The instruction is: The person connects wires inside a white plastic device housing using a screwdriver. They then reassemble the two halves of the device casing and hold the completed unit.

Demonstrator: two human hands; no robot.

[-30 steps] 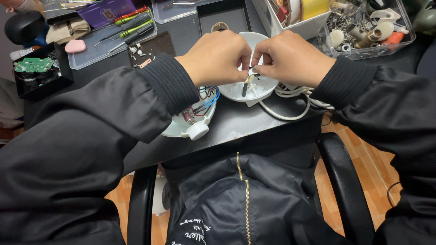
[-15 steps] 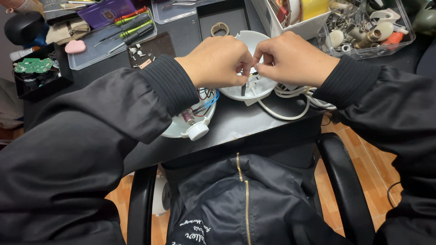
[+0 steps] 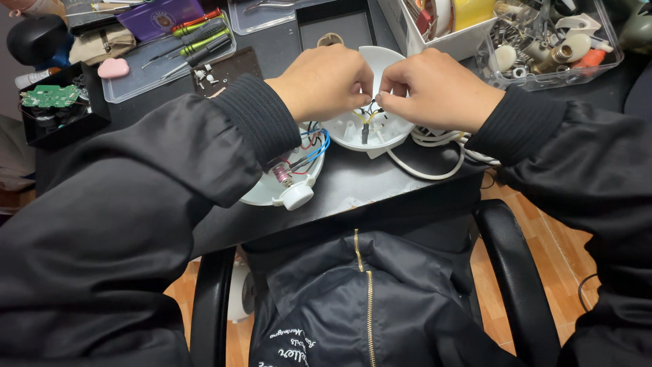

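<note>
Two hands meet over the round white plastic housing (image 3: pixel 380 129) at the middle of the black tabletop (image 3: pixel 353 183), just in front of your chest. Your left hand (image 3: pixel 326 81) is curled into a loose fist, its fingertips pinching the thin yellow and black wires (image 3: pixel 370 115) that rise from inside the housing. Your right hand (image 3: pixel 438 88) is curled the same way, knuckles nearly touching the left, and grips the same bundle of wires from the other side. A white cable (image 3: pixel 435 153) loops out from under the right wrist and lies beside the housing. Just beside your left sleeve sits a second white shell half (image 3: pixel 285 180) with blue and red wires and a white round knob at its edge. Farther back on the left lies a clear plastic tray (image 3: pixel 146 68) with green and red screwdrivers (image 3: pixel 200 30), and a black box holding a green circuit board (image 3: pixel 47 95). At the far right stands a clear bin of small mixed parts (image 3: pixel 550 41).
</note>
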